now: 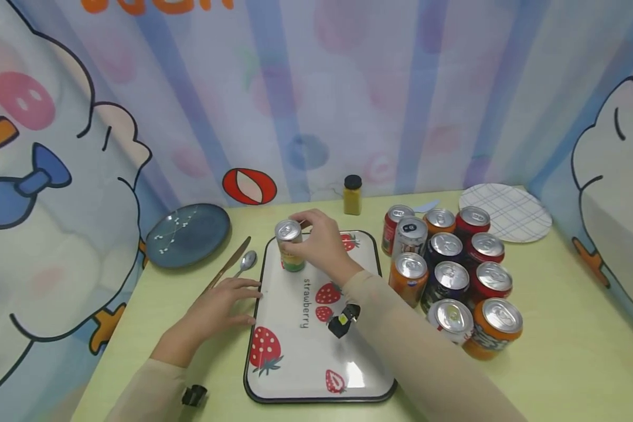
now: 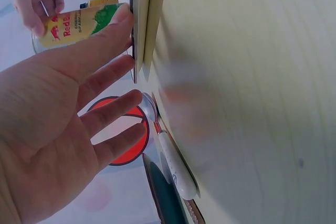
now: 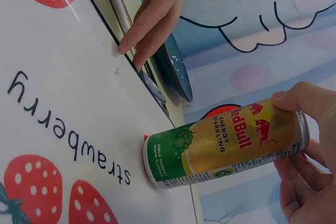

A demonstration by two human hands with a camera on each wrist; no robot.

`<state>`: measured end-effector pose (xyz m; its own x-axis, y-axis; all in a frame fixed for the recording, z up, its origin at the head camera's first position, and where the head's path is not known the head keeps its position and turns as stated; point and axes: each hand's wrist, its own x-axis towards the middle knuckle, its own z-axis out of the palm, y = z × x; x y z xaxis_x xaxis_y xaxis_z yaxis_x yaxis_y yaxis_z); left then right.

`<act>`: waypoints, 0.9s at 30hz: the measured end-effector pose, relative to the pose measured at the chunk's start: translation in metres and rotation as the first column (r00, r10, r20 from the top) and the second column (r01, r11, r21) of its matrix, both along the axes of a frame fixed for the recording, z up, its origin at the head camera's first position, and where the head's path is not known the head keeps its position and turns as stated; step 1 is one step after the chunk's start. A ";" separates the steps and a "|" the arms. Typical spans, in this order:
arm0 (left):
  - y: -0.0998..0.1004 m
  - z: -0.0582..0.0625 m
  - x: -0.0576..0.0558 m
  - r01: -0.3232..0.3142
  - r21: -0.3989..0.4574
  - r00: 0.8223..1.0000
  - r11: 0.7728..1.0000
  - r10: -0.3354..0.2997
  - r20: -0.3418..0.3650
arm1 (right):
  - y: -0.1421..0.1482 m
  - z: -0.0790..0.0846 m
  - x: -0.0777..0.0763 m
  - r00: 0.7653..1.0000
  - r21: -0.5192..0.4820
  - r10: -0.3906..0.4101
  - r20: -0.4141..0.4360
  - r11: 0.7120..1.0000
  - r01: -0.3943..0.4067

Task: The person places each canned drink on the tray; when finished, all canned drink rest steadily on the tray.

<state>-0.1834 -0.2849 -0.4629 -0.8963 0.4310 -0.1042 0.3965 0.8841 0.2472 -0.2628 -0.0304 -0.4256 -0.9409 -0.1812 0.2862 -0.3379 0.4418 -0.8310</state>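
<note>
My right hand grips a gold-and-green Red Bull can near its top, thumb on one side and fingers on the other. The can stands upright at the far left corner of a white tray with strawberry prints and a dark rim. In the right wrist view its green base is right at the tray surface. My left hand is spread at the tray's left edge, fingertips at the rim and nothing held. A spoon with a white handle and a knife lie just beyond it.
Several soda cans stand grouped right of the tray. A dark blue plate lies at the back left, a checkered white plate at the back right. Behind the tray stands a small yellow jar with a black lid, before a curtain.
</note>
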 end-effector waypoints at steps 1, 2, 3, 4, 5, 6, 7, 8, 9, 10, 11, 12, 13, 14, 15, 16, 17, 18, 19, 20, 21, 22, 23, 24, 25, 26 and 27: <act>0.002 0.000 0.000 -0.002 0.001 1.000 1.000 0.002 0.001 | 0.001 -0.001 -0.001 1.000 0.000 -0.004 0.005 1.000 0.004; 0.004 -0.001 -0.001 -0.006 0.001 1.000 1.000 0.006 0.004 | 0.001 -0.002 -0.002 1.000 0.001 -0.006 0.009 1.000 0.006; 0.006 -0.001 -0.001 -0.007 0.002 1.000 1.000 0.007 0.006 | 0.002 -0.003 -0.003 1.000 0.002 -0.006 0.012 1.000 0.006; 0.007 -0.001 -0.001 -0.011 0.003 1.000 1.000 0.011 0.010 | 0.002 -0.004 -0.003 1.000 0.002 -0.004 0.014 1.000 0.004; 0.008 -0.001 -0.001 -0.013 0.004 1.000 1.000 0.013 0.013 | 0.003 -0.004 -0.003 1.000 0.003 -0.001 0.020 1.000 0.001; 0.009 -0.002 -0.001 -0.014 0.004 1.000 1.000 0.014 0.015 | 0.003 -0.005 -0.003 1.000 0.008 0.004 0.023 1.000 -0.004; 0.010 -0.002 -0.001 -0.015 0.004 1.000 1.000 0.015 0.017 | 0.003 -0.005 -0.003 1.000 0.017 0.011 0.029 1.000 -0.011; 0.010 -0.002 -0.001 -0.017 0.003 1.000 1.000 0.017 0.019 | 0.004 -0.005 -0.003 0.999 0.029 0.019 0.035 0.999 -0.020; 0.011 -0.002 -0.001 -0.016 0.000 1.000 1.000 0.016 0.017 | 0.004 -0.004 -0.002 0.999 0.042 0.028 0.044 0.999 -0.030; 0.011 -0.002 -0.001 -0.018 -0.001 1.000 1.000 0.018 0.015 | 0.004 -0.003 -0.001 0.998 0.058 0.037 0.052 0.998 -0.040; 0.011 -0.001 -0.001 -0.013 -0.003 1.000 1.000 0.013 0.008 | 0.005 -0.002 0.000 0.997 0.072 0.046 0.061 0.996 -0.050; 0.011 -0.001 -0.001 -0.015 -0.002 1.000 1.000 0.015 0.007 | 0.005 -0.001 0.001 0.996 0.086 0.055 0.066 0.994 -0.060; 0.011 0.000 0.000 -0.018 0.000 1.000 1.000 0.018 0.006 | 0.006 0.001 0.003 0.995 0.103 0.059 0.075 0.992 -0.067; 0.011 0.001 0.000 -0.019 0.004 1.000 1.000 0.019 0.005 | 0.007 0.003 0.005 0.995 0.116 0.060 0.083 0.991 -0.070; 0.011 0.001 0.000 -0.019 0.007 1.000 1.000 0.019 0.003 | 0.009 0.005 0.008 0.994 0.126 0.062 0.089 0.989 -0.073; 0.011 0.002 0.000 -0.019 0.011 1.000 1.000 0.019 0.003 | 0.011 0.007 0.010 0.994 0.138 0.065 0.088 0.987 -0.076; 0.011 0.002 0.001 -0.016 0.014 1.000 1.000 0.016 0.003 | 0.013 0.009 0.014 0.994 0.150 0.067 0.087 0.985 -0.079; 0.011 0.002 0.001 -0.018 0.019 1.000 1.000 0.018 0.007 | 0.016 0.011 0.018 0.994 0.172 0.067 0.082 0.982 -0.080; 0.011 0.002 0.001 -0.015 0.020 1.000 1.000 0.015 0.005 | 0.019 0.014 0.023 0.995 0.194 0.067 0.076 0.978 -0.081; 0.010 0.002 0.001 -0.011 0.019 1.000 1.000 0.011 0.002 | 0.022 0.017 0.028 0.996 0.220 0.068 0.063 0.972 -0.081; 0.010 0.002 0.002 -0.008 0.015 1.000 1.000 0.008 -0.002 | 0.026 0.019 0.034 0.996 0.248 0.071 0.047 0.965 -0.081; 0.009 0.003 0.002 -0.004 0.013 1.000 1.000 0.004 -0.008 | 0.030 0.022 0.039 0.997 0.280 0.072 0.031 0.957 -0.077; 0.008 0.003 0.002 -0.001 0.012 1.000 1.000 0.001 -0.014 | 0.034 0.025 0.045 0.997 0.310 0.072 0.015 0.948 -0.073; 0.007 0.003 0.003 0.001 0.012 1.000 1.000 -0.001 -0.022 | 0.038 0.028 0.051 0.998 0.339 0.071 0.000 0.938 -0.067; 0.006 0.003 0.003 0.003 0.013 1.000 1.000 -0.002 -0.028 | 0.043 0.030 0.056 0.997 0.361 0.074 -0.013 0.930 -0.064; 0.005 0.003 0.003 0.005 0.014 0.999 1.000 -0.004 -0.033 | 0.048 0.033 0.062 0.997 0.381 0.078 -0.026 0.923 -0.062; 0.005 0.003 0.004 0.007 0.017 0.999 1.000 -0.006 -0.036 | 0.054 0.036 0.068 0.996 0.395 0.083 -0.036 0.917 -0.062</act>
<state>-0.1796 -0.2803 -0.4599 -0.8966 0.4381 -0.0640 0.4110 0.8773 0.2479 -0.1946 0.0231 -0.3900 -0.9071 -0.3559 0.2249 -0.4183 0.7021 -0.5762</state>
